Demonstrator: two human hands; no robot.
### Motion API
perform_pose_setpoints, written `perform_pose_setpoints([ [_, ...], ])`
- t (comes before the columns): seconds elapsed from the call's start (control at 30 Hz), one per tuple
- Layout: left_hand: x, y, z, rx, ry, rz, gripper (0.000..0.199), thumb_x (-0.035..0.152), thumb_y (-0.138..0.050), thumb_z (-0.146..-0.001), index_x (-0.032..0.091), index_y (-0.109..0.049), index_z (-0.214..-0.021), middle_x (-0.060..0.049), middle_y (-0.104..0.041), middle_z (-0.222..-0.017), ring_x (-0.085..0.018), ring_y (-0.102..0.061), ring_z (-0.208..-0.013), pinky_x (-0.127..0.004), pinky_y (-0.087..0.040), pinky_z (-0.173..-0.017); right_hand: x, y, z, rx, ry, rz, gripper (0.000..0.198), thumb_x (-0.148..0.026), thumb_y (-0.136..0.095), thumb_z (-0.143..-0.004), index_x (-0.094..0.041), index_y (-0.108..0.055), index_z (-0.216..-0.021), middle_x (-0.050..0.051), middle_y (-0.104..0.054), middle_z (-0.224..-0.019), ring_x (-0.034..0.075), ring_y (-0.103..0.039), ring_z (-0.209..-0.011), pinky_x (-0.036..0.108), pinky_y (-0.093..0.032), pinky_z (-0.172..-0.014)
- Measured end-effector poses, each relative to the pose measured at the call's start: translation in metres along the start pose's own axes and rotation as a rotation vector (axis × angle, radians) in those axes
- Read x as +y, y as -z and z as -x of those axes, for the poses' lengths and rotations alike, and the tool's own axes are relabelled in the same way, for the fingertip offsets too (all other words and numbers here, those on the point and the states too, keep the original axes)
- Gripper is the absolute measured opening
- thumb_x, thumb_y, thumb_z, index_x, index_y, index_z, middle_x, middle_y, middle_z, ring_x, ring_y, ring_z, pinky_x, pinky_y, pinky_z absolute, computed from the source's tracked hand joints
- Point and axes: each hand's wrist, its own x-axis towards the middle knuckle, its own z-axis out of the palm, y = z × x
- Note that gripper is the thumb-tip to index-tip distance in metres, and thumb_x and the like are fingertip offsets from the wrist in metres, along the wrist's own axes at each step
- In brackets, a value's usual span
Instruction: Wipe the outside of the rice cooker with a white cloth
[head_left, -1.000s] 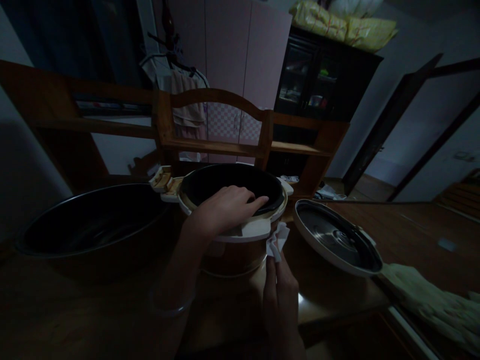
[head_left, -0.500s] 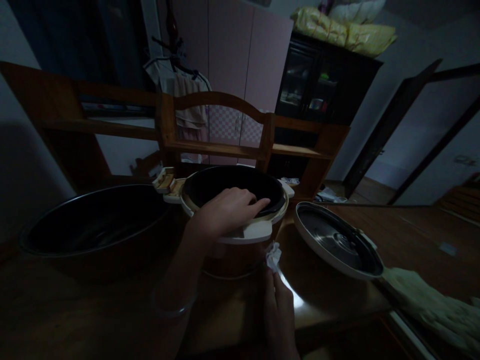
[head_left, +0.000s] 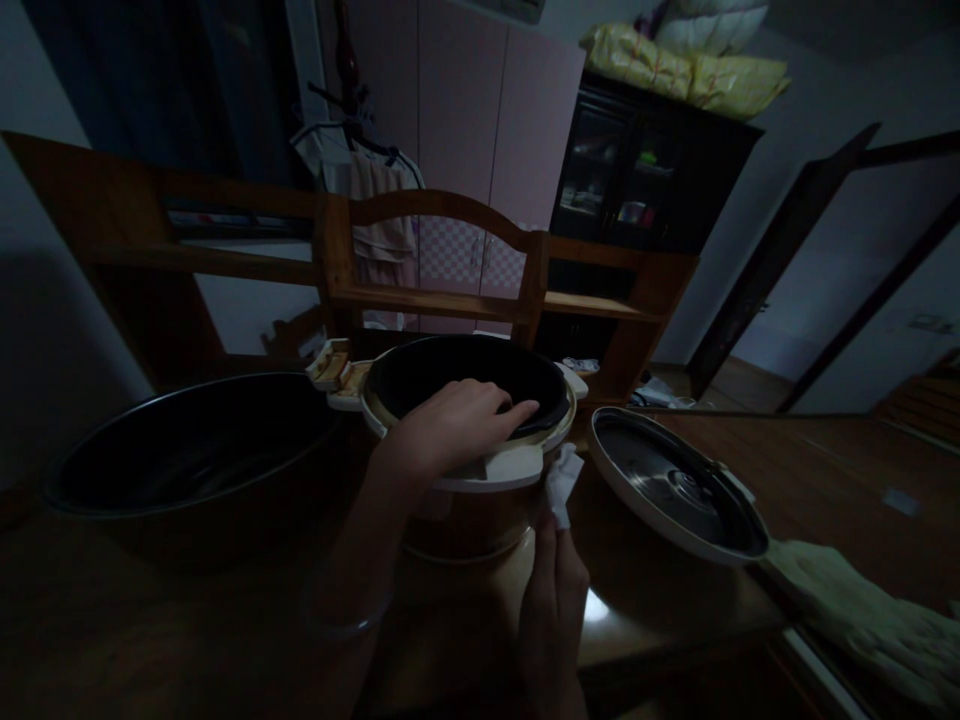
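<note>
Two hands: the right hand (head_left: 553, 590) pinches a tissue (head_left: 563, 484), long axis upward, leaning right, beside the cooker (head_left: 476, 522); the left hand (head_left: 456, 425) lies over its near rim, grip hidden. The cooker stands upright on the worktop (head_left: 630, 610), mouth up.

Pale-rimmed rice cooker (head_left: 476, 520), open-topped, dark inside, upright on table (head_left: 637, 615); crumpled white tissue (head_left: 563, 484) by its right side.

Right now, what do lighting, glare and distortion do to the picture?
Head view: dim overall; white glare on the glossy brown table beside the bare right hand; little detail inside the round black inner pot; outer edges look wide-angle stretched.
</note>
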Motion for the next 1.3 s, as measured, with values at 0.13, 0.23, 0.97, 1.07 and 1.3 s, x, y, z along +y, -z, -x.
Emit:
perform_pose_setpoints([
  [0.13, -0.002, -0.001, 0.000, 0.012, -0.021, -0.022, 0.046, 0.043, -0.026, -0.101, 0.030, -0.060, -0.129, -0.007, -0.069, -0.114, -0.027, -0.064, -0.104, -0.036, -0.042, -0.082, -0.005, -0.010, 0.012, -0.010, 0.112, 0.003, 0.048, -0.040, -0.037, -0.101, -0.019, -0.046, -0.143, 0.010, -0.045, -0.148, 0.025, -0.040, -0.138, 0.045, -0.037, -0.110],
  [0.23, -0.001, 0.000, 0.000, 0.012, -0.055, -0.040, 0.045, 0.039, -0.027, -0.101, 0.028, -0.059, -0.131, -0.009, -0.070, -0.113, -0.026, -0.064, -0.103, -0.035, -0.043, -0.082, -0.005, -0.017, 0.021, -0.032, 0.231, 0.047, 0.046, -0.035, -0.036, -0.102, -0.022, -0.041, -0.146, 0.008, -0.037, -0.153, 0.026, -0.029, -0.143, 0.049, -0.034, -0.113],
  [0.97, -0.002, 0.000, 0.000, 0.005, -0.002, -0.001, 0.053, 0.048, -0.022, -0.100, 0.026, -0.063, -0.126, -0.008, -0.071, -0.109, -0.025, -0.065, -0.101, -0.034, -0.043, -0.082, 0.015, -0.058, 0.043, -0.129, 0.754, 0.251, 0.062, -0.020, -0.037, -0.096, -0.018, -0.017, -0.155, 0.016, -0.022, -0.158, 0.038, -0.016, -0.144, 0.065, -0.043, -0.101],
  [1.07, -0.003, -0.001, -0.001, -0.006, -0.016, -0.009, 0.051, 0.046, -0.023, -0.100, 0.027, -0.060, -0.130, -0.008, -0.070, -0.113, -0.026, -0.064, -0.104, -0.034, -0.042, -0.083, 0.011, -0.052, 0.045, -0.167, 0.720, 0.241, 0.063, -0.017, -0.039, -0.095, -0.020, -0.017, -0.155, 0.015, -0.023, -0.158, 0.038, -0.016, -0.144, 0.066, -0.041, -0.102],
  [1.3, -0.004, -0.003, -0.002, 0.003, -0.038, -0.032, 0.047, 0.044, -0.027, -0.100, 0.030, -0.058, -0.133, -0.008, -0.070, -0.113, -0.027, -0.064, -0.102, -0.035, -0.042, -0.081, 0.013, -0.051, 0.053, -0.189, 0.706, 0.268, 0.062, -0.017, -0.035, -0.096, -0.017, -0.015, -0.155, 0.015, -0.023, -0.158, 0.036, -0.016, -0.144, 0.060, -0.042, -0.105],
])
